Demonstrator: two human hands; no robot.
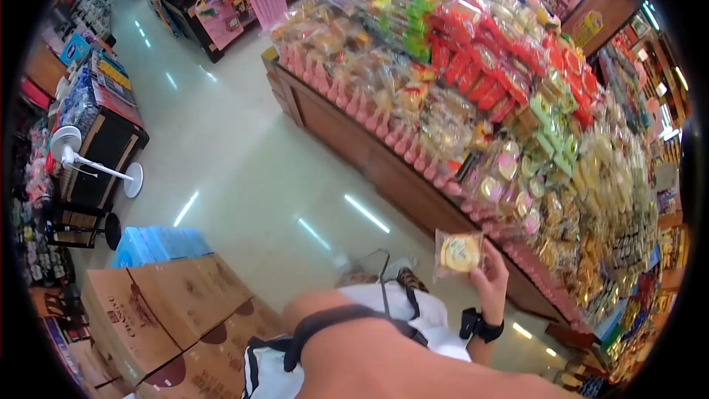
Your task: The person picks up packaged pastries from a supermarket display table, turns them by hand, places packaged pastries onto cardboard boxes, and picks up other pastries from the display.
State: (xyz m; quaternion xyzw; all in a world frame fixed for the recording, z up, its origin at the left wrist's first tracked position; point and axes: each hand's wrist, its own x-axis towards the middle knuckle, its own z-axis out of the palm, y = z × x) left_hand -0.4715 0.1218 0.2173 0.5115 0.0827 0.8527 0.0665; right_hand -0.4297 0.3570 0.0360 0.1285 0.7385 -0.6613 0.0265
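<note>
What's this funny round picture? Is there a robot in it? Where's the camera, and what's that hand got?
No robot here! It's a person, with a camera worn on their head. There is just one picture, looking forward and down, so you see roughly what they see.

One bare hand, with a black band on its wrist, holds a small round snack in a clear wrapper. It might be a cake or a biscuit. The other hand can't be seen.

The big wooden stand is heaped with wrapped packets. Lower left are brown cardboard boxes on the shiny floor.
</note>
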